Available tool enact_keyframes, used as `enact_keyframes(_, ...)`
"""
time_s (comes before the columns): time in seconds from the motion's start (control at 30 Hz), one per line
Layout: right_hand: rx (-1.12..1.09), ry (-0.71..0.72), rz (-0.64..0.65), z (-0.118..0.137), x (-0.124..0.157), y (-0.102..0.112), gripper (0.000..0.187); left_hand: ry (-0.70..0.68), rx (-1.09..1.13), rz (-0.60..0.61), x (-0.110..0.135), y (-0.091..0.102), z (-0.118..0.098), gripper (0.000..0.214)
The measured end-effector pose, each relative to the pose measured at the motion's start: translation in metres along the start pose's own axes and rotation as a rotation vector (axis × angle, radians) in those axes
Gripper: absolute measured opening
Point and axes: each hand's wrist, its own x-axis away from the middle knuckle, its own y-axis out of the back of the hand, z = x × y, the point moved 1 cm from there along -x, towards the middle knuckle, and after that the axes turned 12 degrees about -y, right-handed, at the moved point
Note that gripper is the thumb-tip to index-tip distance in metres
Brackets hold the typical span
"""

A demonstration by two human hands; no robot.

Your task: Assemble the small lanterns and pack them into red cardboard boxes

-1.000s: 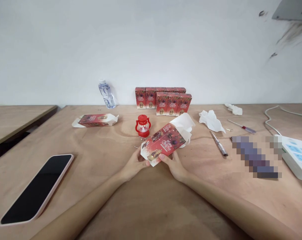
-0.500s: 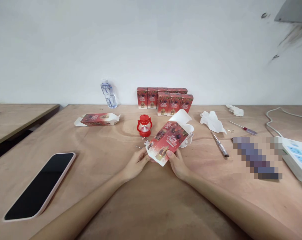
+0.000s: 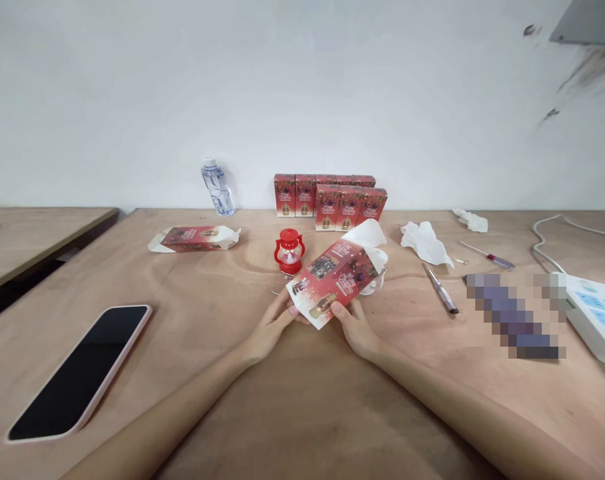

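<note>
Between my hands is a red Christmas gift box (image 3: 335,277), tilted, its white flaps spread at the upper right end. My left hand (image 3: 275,327) grips its lower left end, thumb against the edge. My right hand (image 3: 355,327) closes on its lower right side, thumb on the printed face and fingers behind. Just beyond the box stands a small red lantern (image 3: 289,252) with a clear middle. Behind the box's right side, a white object (image 3: 375,285) is partly hidden, and I cannot make out its kind. Thin metal bits near the lantern's foot are mostly covered.
Several closed red boxes (image 3: 349,208) stand by the wall. An unfolded box (image 3: 195,239) and a water bottle (image 3: 217,187) are left; a phone (image 3: 82,373) lies near front left. Right are crumpled paper (image 3: 425,243), two screwdrivers (image 3: 441,290) and a power strip (image 3: 597,310).
The box has turned so that a second printed side shows more, and its lower left end has shifted left. My left thumb now rests on its edge. The metal bits are more covered.
</note>
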Motion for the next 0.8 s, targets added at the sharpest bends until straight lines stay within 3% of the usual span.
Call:
enact_keyframes(0.3, 0.095, 0.030, 0.226, 0.013, 0.001, -0.007, 0.040, 0.115, 0.246, -0.065, -0.007, 0.007, -0.002, 0.047)
enact_keyframes(0.43, 0.073, 0.027, 0.243, 0.012, -0.001, -0.005, 0.039, 0.025, 0.152, -0.083, -0.008, 0.007, -0.003, 0.041)
enact_keyframes(0.6, -0.021, 0.002, 0.211, -0.001, -0.003, 0.003, 0.047, -0.130, -0.047, -0.110, -0.009, 0.006, -0.003, 0.054)
enact_keyframes(0.8, -0.014, -0.048, 0.207, -0.006, -0.006, 0.007, 0.046, -0.145, -0.110, -0.053, -0.008, 0.003, -0.002, 0.064)
